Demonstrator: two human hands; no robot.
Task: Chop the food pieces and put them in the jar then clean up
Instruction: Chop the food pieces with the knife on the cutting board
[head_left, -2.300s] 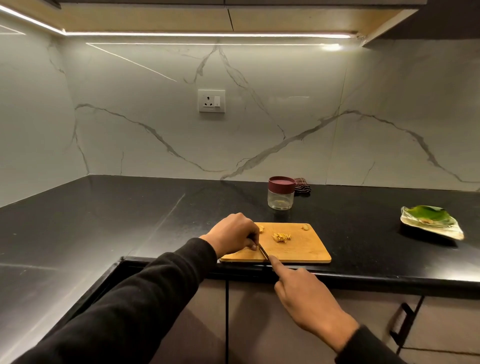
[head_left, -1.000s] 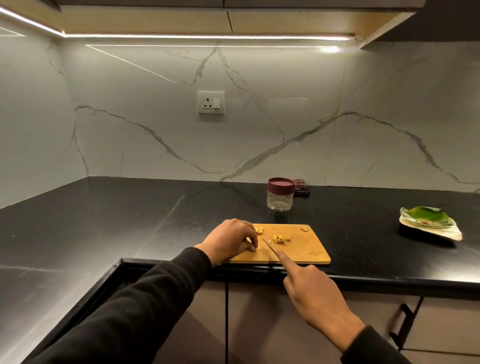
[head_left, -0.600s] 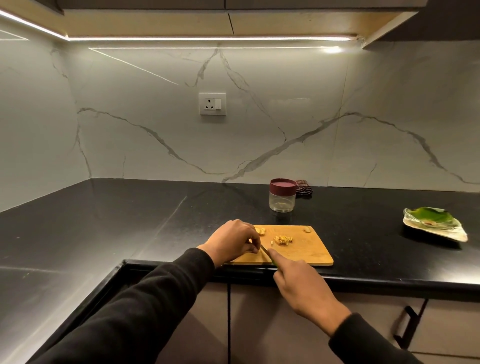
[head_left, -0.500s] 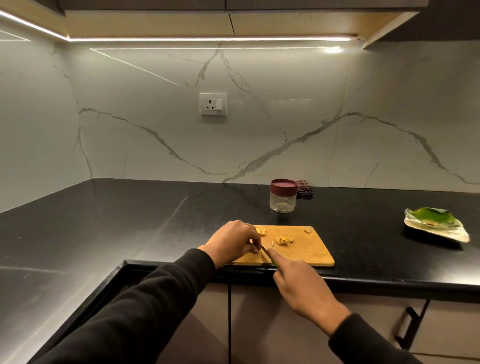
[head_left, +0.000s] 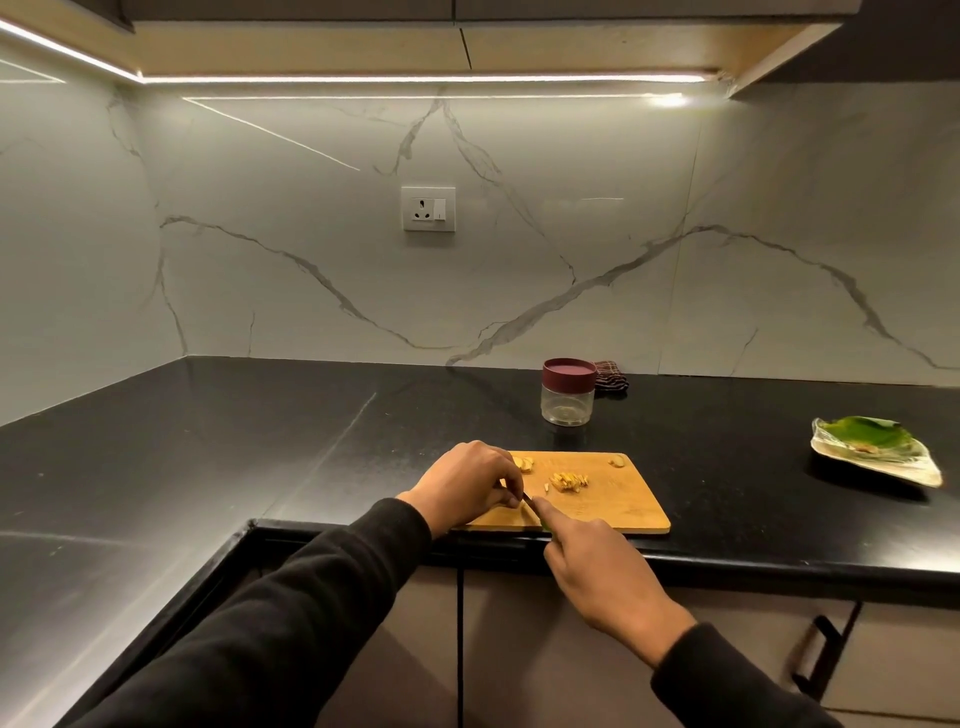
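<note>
A wooden cutting board (head_left: 618, 506) lies at the front edge of the black counter. A small heap of chopped pale food pieces (head_left: 570, 480) sits near its middle, with whole pieces at the back left (head_left: 525, 463) and back right (head_left: 617, 460). My right hand (head_left: 597, 577) grips a knife (head_left: 531, 505), forefinger along its back, the blade over the board's left front. My left hand (head_left: 467, 483) has curled fingertips right beside the blade; what they pinch is hidden. Behind the board stands a clear jar with a maroon lid (head_left: 568, 391).
A dark checked cloth (head_left: 610, 375) lies behind the jar by the marble wall. A leaf-shaped plate with green on it (head_left: 878, 451) sits at the right. A socket (head_left: 428, 209) is on the wall. Cabinet doors with a black handle (head_left: 826, 649) are below.
The knife rose and swung toward the heap about a second ago, then came back down beside my left fingertips. My left hand stays on the board's left part.
</note>
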